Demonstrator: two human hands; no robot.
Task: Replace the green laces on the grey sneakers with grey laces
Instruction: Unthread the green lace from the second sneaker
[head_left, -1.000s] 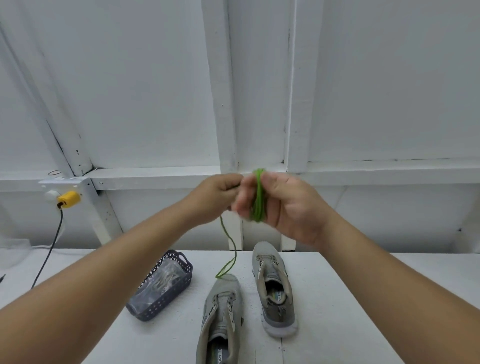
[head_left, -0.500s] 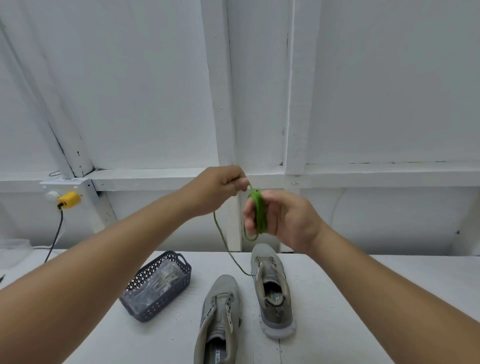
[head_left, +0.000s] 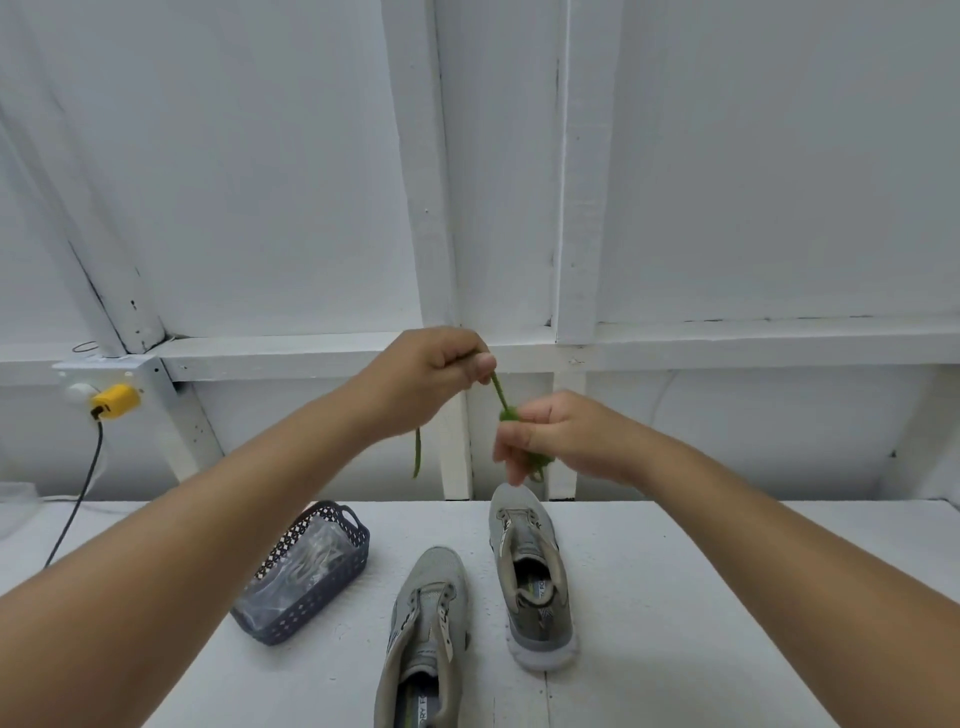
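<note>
Both hands raised over bench, working one green lace
Left hand (head_left: 434, 376) fingers curled, pinching green lace (head_left: 503, 396) near its end; loose tail hangs below. Right hand (head_left: 558, 436) fingers curled round bundled coil of same lace. Short taut stretch between hands. Two grey sneakers (head_left: 530, 577) unlaced on bench (head_left: 701, 597), basket (head_left: 306, 577) beside them

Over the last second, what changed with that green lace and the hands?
The left hand drew its end of the green lace up and away, and the right hand sank, closing on the coil. The hanging tail shortened. Both sneakers and the basket stayed put.
</note>
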